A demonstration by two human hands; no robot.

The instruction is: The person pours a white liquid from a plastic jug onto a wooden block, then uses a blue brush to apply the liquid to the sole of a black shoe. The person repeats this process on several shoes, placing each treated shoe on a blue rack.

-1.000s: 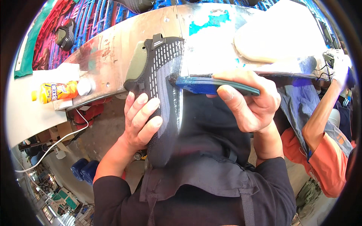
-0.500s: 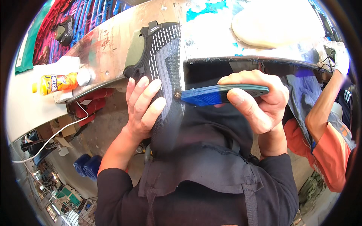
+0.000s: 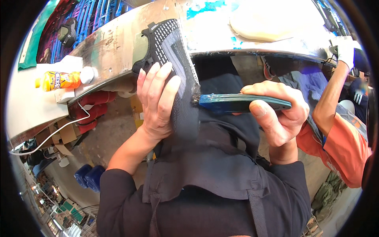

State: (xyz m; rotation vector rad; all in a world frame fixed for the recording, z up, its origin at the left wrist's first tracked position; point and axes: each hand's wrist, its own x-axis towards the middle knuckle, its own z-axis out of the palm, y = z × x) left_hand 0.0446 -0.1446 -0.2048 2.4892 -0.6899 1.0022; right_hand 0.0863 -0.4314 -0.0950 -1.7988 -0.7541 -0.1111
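Observation:
A black and grey knit shoe upper with white dashes stands on an olive-green shoe last. My left hand steadies it from the left, fingers curled against its side. In my right hand, the thumb and fingers pinch the thick, flat handle of a brush, smeared blue toward its head. The brush's short dark bristles touch the upper's right edge, along which a white stitched line runs. My palm and fingers partly cover the upper's lower left part.
Across the front runs a worn workbench, with a large cream-coloured pad on it. An orange bottle lies at left beside a white cap-like piece. At right, a co-worker's gloved hand reaches the bench. Blue containers stand on the floor.
Both hands, the shoe upper and the brush have shifted slightly right in view. The upper leans more, and the brush handle has turned to show more of its layered edge. Bristle contact continues.

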